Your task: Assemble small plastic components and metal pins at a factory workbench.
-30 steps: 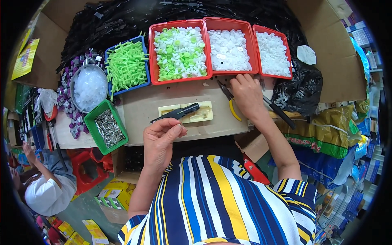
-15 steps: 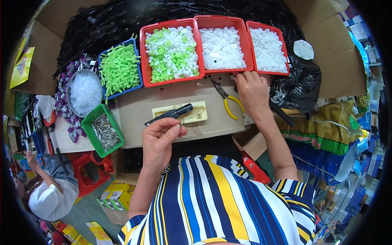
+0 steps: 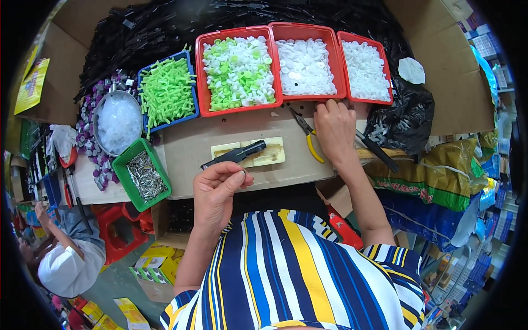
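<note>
My left hand (image 3: 220, 190) is raised near the table's front edge. Its thumb and fingertips are pinched together; whatever sits between them is too small to make out. Just beyond it, a black pistol-shaped plastic part (image 3: 236, 154) lies across a cream moulded holder (image 3: 272, 151). Farther right, my right hand (image 3: 335, 132) rests on the table in front of the red trays, fingers curled down and their tips hidden. Beside that hand lie yellow-handled pliers (image 3: 312, 144) on its left and a black-handled tool (image 3: 379, 152) with a metal shaft on its right.
Red trays (image 3: 240, 108) of green and white pieces line the back, beside a blue tray (image 3: 175, 122) of green parts. A round bowl (image 3: 95, 129) and a green tray (image 3: 144, 205) of metal pins stand left. Black parts (image 3: 165, 25) pile up behind. Another person (image 3: 71, 264) is at far left.
The table and trays have shifted slightly right in view. My right hand has drawn a little left over the table, uncovering more of the black-handled tool's shaft. My left hand keeps its pinch.
</note>
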`<move>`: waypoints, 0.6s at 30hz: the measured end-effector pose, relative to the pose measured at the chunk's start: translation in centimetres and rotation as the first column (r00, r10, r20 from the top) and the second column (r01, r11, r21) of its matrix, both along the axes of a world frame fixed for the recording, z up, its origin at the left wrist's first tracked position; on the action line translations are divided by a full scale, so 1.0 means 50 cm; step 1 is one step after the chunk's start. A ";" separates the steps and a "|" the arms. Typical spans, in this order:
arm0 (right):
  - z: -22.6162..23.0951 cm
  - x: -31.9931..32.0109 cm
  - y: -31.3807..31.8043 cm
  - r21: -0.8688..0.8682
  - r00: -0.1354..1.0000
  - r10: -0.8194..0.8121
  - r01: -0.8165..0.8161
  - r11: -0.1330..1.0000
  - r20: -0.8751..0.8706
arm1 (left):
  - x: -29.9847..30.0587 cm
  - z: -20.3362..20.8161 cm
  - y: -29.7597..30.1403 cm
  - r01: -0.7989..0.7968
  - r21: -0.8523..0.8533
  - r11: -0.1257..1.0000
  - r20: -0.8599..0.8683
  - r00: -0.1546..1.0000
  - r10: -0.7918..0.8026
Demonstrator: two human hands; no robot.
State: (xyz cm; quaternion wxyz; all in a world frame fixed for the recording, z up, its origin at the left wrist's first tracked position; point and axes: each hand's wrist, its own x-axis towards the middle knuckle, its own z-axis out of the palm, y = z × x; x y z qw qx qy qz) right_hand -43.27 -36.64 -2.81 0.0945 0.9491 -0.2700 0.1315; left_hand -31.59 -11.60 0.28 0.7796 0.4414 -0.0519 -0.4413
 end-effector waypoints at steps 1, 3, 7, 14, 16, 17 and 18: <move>-0.003 0.002 -0.001 0.006 0.999 0.013 -0.013 1.000 -0.048 | 0.000 -0.001 0.001 0.001 0.001 1.000 0.005 1.000 -0.001; -0.001 0.001 -0.001 0.022 0.999 0.038 -0.038 0.999 -0.015 | 0.001 -0.001 0.000 -0.002 0.004 1.000 0.001 1.000 0.002; 0.010 -0.004 -0.010 0.060 0.998 0.068 -0.069 0.996 0.015 | 0.009 -0.006 -0.009 -0.005 0.010 1.000 -0.001 1.000 0.005; 0.021 0.036 0.000 0.151 0.974 0.226 -0.225 0.963 0.008 | 0.012 0.020 0.003 -0.028 0.075 0.997 0.044 0.999 0.025; 0.012 0.034 0.004 0.140 0.954 0.294 -0.300 0.944 0.064 | -0.005 0.031 0.009 -0.058 0.171 0.984 0.049 0.998 0.051; 0.026 0.031 0.008 0.241 0.946 0.306 -0.322 0.915 0.104 | -0.008 0.022 0.010 -0.046 0.198 0.979 0.024 0.999 0.042; 0.017 0.021 0.007 0.127 0.938 0.317 -0.334 0.934 0.138 | -0.003 0.014 0.008 0.033 0.202 0.979 0.073 0.996 -0.049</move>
